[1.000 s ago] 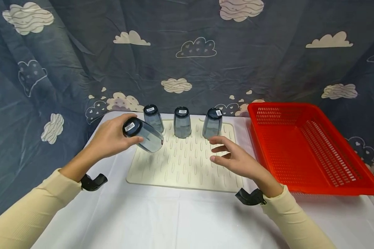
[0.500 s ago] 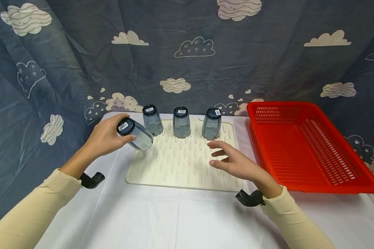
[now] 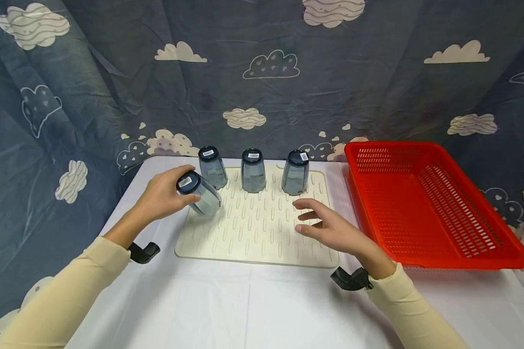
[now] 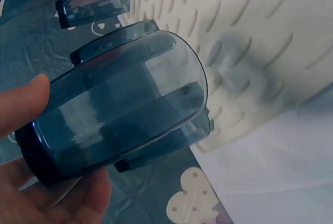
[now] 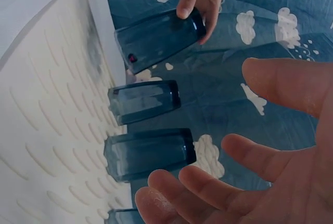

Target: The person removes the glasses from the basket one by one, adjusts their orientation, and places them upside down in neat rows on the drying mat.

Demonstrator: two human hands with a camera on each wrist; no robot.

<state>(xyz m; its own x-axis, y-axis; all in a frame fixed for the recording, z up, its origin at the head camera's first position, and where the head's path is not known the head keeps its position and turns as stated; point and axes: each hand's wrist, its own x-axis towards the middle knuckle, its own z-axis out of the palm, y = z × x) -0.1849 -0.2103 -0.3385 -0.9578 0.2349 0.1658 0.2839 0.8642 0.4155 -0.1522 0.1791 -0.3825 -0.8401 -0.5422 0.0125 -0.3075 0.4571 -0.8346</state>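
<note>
My left hand (image 3: 166,195) grips a blue-tinted drinking glass (image 4: 119,104) near its dark base, thumb on one side and fingers on the other. The glass is upside down and tilted, mouth toward the left part of the cream ridged mat (image 3: 262,232). Three matching glasses stand inverted along the mat's back: a left glass (image 3: 213,169), a middle glass (image 3: 253,172) and a right glass (image 3: 295,174). Over the mat's right side, in front of the right glass, hovers my right hand (image 3: 327,225) with relaxed, parted fingers and nothing in them.
A red perforated plastic basket (image 3: 362,213) stands on the right of the white-clothed table (image 3: 227,305). Behind the table hangs a dark curtain (image 3: 353,87) with a cloud print. Each wrist wears a black camera mount, such as the right mount (image 3: 351,278).
My left hand first drew the held glass slightly left, then brought it back right and lower, tipping it more upright over the mat. The right hand stays nearly still.
</note>
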